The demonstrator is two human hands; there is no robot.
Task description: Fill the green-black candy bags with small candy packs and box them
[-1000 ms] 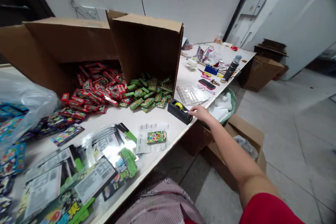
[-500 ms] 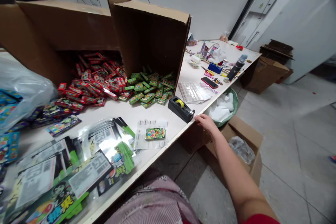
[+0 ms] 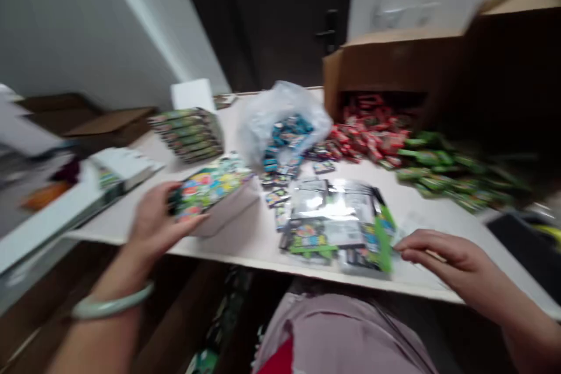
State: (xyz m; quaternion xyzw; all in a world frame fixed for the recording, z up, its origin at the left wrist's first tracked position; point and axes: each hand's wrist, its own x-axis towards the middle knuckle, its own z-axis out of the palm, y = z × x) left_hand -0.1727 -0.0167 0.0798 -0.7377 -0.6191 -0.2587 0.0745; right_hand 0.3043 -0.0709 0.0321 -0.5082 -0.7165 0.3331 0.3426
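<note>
Fingers [image 3: 163, 191] of the left hand [image 3: 151, 222] are spread well apart from the thumb, about the left end of a colourful box [image 3: 214, 190] near the front edge of the white table [image 3: 258, 245]. They touch the box, but blur hides whether they grip it. A pale bracelet [image 3: 113, 304] circles that wrist.

Thumb and forefinger of the right hand [image 3: 398, 247] are pressed together at the tips, just beside the right edge of some shiny clear bags [image 3: 333, 210] with printed cards. Whether anything thin is pinched between them cannot be told.

Behind the colourful box stands a green patterned box [image 3: 188, 135]. Farther back, a clear plastic bag [image 3: 280, 99] lies around blue packs [image 3: 291, 128]. Red packs [image 3: 372, 134] spill from a cardboard box [image 3: 398, 61], with green packs [image 3: 451, 169] to their right. A dark tape dispenser [image 3: 521, 245], blurred, sits near the right hand.
</note>
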